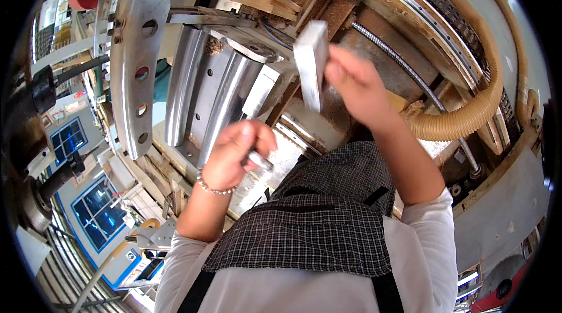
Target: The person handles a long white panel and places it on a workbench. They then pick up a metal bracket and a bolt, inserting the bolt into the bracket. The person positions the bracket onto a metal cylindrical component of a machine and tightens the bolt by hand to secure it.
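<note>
My right hand is raised in front of me, its fingers pinching the edge of a flat, pale rectangular block. The block stands nearly upright with a shiny lower edge, and motion blurs it. Lower and to the left, my left hand is closed round a short grey metal piece. One rounded end of that piece sticks out between the fingers; the rest is hidden. Just beyond my left hand lie the polished steel rails of a machine.
A metal guard plate with holes stands at the left. On the right, a ribbed tan hose curves past a metal-sheathed cable. Wood pieces and sawdust lie at the far side. A black checked apron covers my front.
</note>
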